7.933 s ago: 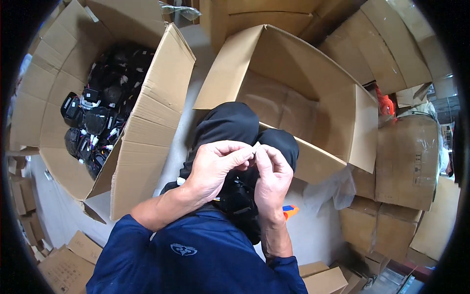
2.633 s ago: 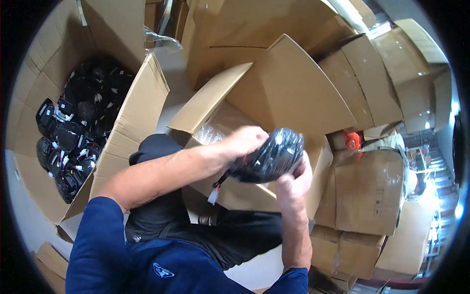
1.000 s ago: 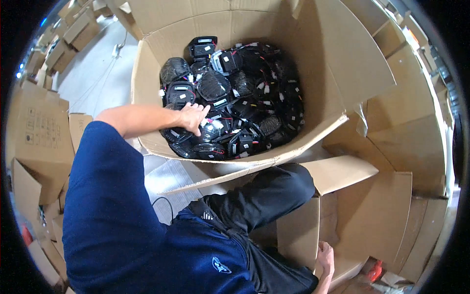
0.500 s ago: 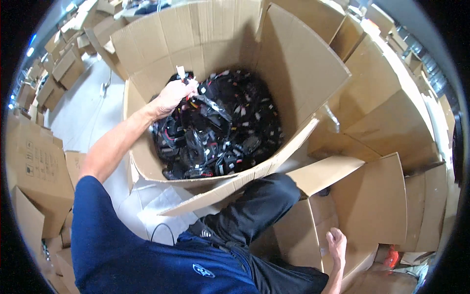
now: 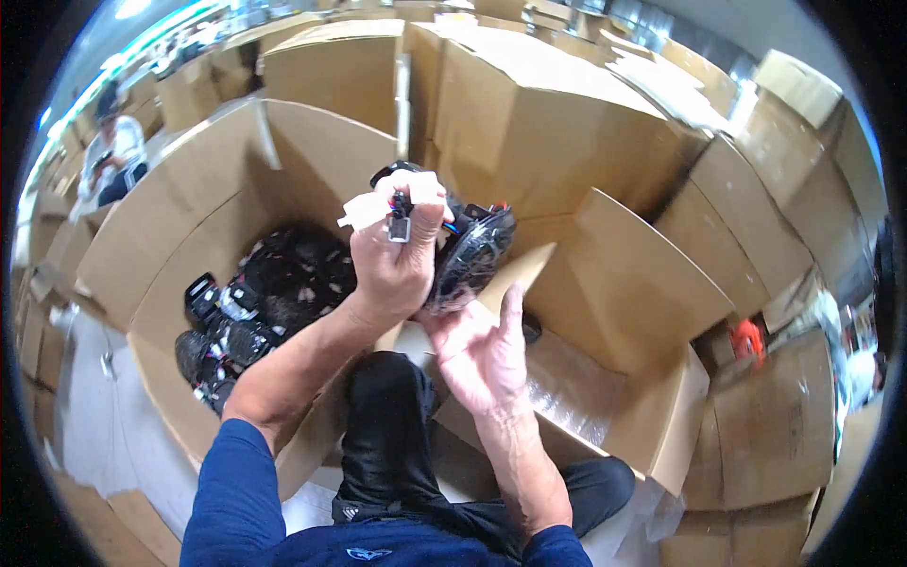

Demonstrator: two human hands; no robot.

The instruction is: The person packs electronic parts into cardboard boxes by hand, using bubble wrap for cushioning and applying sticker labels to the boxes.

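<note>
left hand (image 5: 397,260) now lifted from the box (image 5: 170,236), clutching a black part (image 5: 468,255); right hand (image 5: 482,354) spread beneath

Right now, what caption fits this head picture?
Left hand lifts a black helmet above an open cardboard box; right hand open beneath.

Both hands (image 5: 444,302) hang in open air above the gap between two open boxes. The left box (image 5: 170,227) is open-topped, its floor crowded with black parts (image 5: 255,312). The right box (image 5: 624,283) offers bare room inside; its raised flaps wall the far side. Stacked cartons (image 5: 529,104) close off everything beyond.
</note>
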